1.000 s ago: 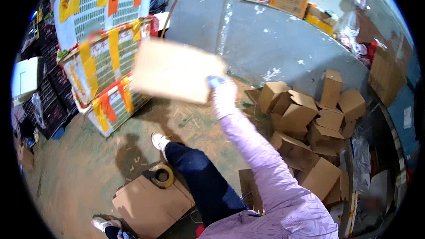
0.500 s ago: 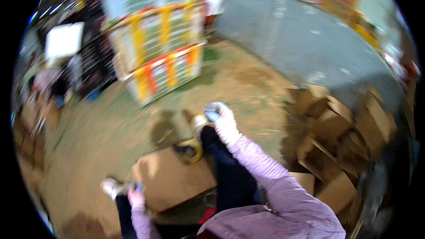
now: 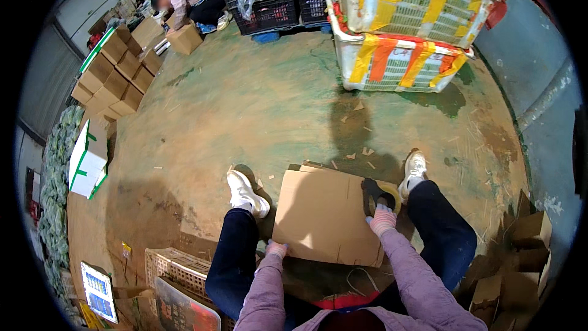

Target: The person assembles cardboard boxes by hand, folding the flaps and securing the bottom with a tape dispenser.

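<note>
A flat, folded cardboard box (image 3: 324, 220) lies between my legs, on what looks like other flattened cardboard. My left hand (image 3: 277, 249), in a pale knit glove, grips its near left corner with the fingers partly hidden. On the right side of the cardboard rests a tape dispenser (image 3: 370, 194) with a black body and a yellowish roll. My right hand (image 3: 383, 219), gloved in striped pale knit, has its fingers closed around the near side of the dispenser. How far the fingers wrap round it is hard to see.
Taped white crates (image 3: 401, 64) are stacked ahead right, beside black crates (image 3: 267, 12). A person (image 3: 187, 3) bends over a carton far left. Stacked cartons (image 3: 113, 79), a white box (image 3: 89, 159) and a plastic basket (image 3: 177, 270) are left; open cartons (image 3: 530, 239) lie right.
My view has swung left. My right hand has come down from its raised place ahead to the tape dispenser on the cardboard. My left hand has stayed by the cardboard's left side.
</note>
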`<state>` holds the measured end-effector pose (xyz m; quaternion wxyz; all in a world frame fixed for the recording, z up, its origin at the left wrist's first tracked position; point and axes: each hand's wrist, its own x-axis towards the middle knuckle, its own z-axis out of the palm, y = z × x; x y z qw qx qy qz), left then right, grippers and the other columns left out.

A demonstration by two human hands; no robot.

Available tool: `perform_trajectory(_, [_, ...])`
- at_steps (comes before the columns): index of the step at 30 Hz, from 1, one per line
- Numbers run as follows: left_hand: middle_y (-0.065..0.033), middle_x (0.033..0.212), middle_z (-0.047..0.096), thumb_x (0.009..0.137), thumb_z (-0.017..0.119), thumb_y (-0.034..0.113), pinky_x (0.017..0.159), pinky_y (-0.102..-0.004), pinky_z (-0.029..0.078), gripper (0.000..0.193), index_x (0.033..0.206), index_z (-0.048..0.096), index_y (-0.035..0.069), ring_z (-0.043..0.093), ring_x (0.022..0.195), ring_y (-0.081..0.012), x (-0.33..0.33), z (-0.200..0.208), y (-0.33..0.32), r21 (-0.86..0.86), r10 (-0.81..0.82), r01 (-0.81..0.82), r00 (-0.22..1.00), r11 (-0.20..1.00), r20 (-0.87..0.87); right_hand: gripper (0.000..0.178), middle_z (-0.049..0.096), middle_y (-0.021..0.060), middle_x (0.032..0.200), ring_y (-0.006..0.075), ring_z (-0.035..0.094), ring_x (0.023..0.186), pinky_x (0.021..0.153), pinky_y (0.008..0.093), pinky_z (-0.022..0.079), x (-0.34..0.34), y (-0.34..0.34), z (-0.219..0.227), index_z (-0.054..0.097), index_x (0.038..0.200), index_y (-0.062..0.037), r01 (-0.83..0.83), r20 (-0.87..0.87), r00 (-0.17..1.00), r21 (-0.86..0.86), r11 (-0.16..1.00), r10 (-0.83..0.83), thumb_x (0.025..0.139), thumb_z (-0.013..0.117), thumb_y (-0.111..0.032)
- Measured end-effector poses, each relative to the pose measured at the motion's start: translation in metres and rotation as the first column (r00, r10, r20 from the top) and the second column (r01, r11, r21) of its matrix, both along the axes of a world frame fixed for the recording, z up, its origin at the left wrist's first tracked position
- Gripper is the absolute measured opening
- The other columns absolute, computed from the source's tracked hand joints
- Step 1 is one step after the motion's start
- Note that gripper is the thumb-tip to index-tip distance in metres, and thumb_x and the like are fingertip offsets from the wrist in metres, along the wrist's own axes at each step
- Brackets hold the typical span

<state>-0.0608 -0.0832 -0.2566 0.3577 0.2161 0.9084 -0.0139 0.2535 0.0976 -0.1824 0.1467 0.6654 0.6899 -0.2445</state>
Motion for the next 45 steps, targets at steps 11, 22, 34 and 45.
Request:
perform_trajectory(11, [-0.0115, 0.079, 0.06, 0.084, 0.055, 0.026, 0.064, -0.0307, 0.048, 0.026, 0.084, 0.058, -0.001, 0.058, 0.067, -0.0191, -0.056, 0.093, 0.027, 0.598, 0.035, -0.474, 0.801, 0.646, 0.598, 0.063, 0.053, 0.0113, 0.117, 0.026, 0.048, 0.111, 0.099, 0.0447, 0.028, -0.007, 0.009, 0.002, 0.048, 0.115, -0.0071, 0.08, 0.108, 0.99, 0.109, 0.991, -0.091, 0.069, 0.066, -0.047])
perform_trajectory(22, [-0.0055, 0.082, 0.064, 0.084, 0.061, 0.023, 0.061, -0.0266, 0.049, 0.025, 0.096, 0.059, 0.001, 0.058, 0.068, -0.0122, -0.002, 0.302, 0.032, 0.887, 0.151, -0.41, 0.883, -0.21, 0.444, 0.047, 0.061, 0.0143, 0.1, 0.0295, 0.06, 0.088, 0.073, 0.0398, 0.048, -0.038, -0.011, 0.015, 0.053, 0.113, -0.0057, 0.022, -0.461, 0.887, 0.03, 0.999, -0.006, 0.079, 0.06, -0.037])
perform_trajectory(34, [-0.0016, 0.065, 0.057, 0.08, 0.065, 0.034, 0.048, -0.0281, 0.044, 0.029, 0.08, 0.062, 0.006, 0.051, 0.057, -0.0106, 0.119, 0.255, -0.065, 0.291, -0.108, -0.346, 0.46, 0.892, 0.881, 0.034, 0.064, 0.016, 0.084, 0.025, 0.061, 0.073, 0.067, 0.0348, 0.049, -0.049, -0.016, 0.173, 0.058, 0.093, 0.0029, 0.142, -0.719, 0.693, 0.196, 0.97, 0.044, 0.064, 0.071, -0.009])
perform_trajectory(45, [-0.0252, 0.127, 0.039, 0.074, 0.066, 0.046, 0.098, -0.0399, 0.033, 0.085, 0.132, 0.028, -0.002, 0.039, 0.119, -0.0342, 0.155, 0.234, 0.02, 0.851, -0.41, 0.054, 0.891, 0.523, 0.196, 0.059, 0.061, 0.0221, 0.087, 0.0298, 0.059, 0.078, 0.069, 0.0355, 0.046, -0.065, -0.06, 0.132, 0.056, 0.1, 0.0062, 0.018, -0.778, 0.625, 0.092, 0.996, 0.061, 0.075, 0.063, -0.047])
